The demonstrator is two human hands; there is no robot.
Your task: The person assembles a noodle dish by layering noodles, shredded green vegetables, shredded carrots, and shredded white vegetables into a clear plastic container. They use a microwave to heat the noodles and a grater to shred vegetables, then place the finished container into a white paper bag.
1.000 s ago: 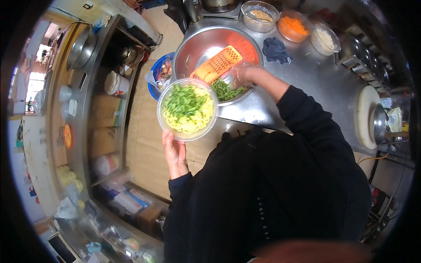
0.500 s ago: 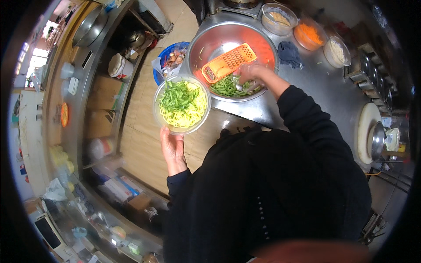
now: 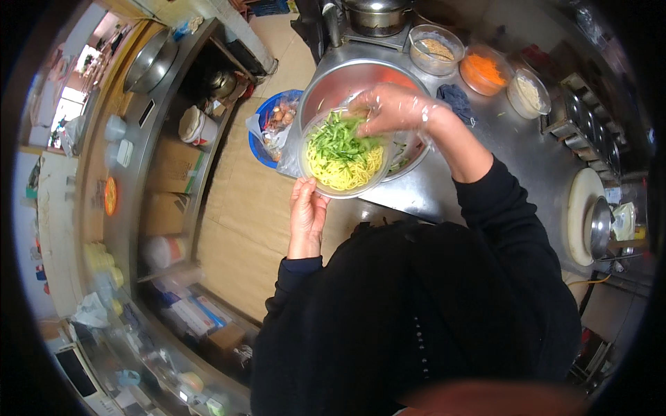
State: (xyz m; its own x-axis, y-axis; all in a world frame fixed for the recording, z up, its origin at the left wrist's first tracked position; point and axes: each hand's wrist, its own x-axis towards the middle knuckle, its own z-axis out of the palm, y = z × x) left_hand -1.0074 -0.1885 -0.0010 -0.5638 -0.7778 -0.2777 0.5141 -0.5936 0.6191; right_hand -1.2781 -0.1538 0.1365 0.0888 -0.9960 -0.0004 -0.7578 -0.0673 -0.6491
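My left hand (image 3: 307, 211) grips the lower rim of a clear plastic bowl (image 3: 377, 186). Inside lie yellow noodles (image 3: 340, 168), with shredded cucumber (image 3: 338, 136) heaped on top. My right hand (image 3: 397, 109), in a thin clear plastic glove, is over the right side of this bowl. Its fingers are bent down at the cucumber, closed around some shreds; the tips are blurred. Behind both hands is a large steel basin (image 3: 326, 78) on the counter, with a few green shreds (image 3: 398, 163) showing along its near right side. The rest of its inside is mostly covered.
Bowls of shredded carrot (image 3: 483, 71), brown crumbly food (image 3: 436, 51) and pale shreds (image 3: 527, 94) line the far counter, near a dark cloth (image 3: 454, 102). A lidded pot (image 3: 377, 17) stands behind. A blue tub (image 3: 258, 142) of scraps is left of the basin; a shelved counter (image 3: 132, 201) runs along the left.
The noodle bowl has moved right and up, in front of the basin. My right hand has come from the cucumber in the basin to the noodle bowl. The orange grater is now hidden.
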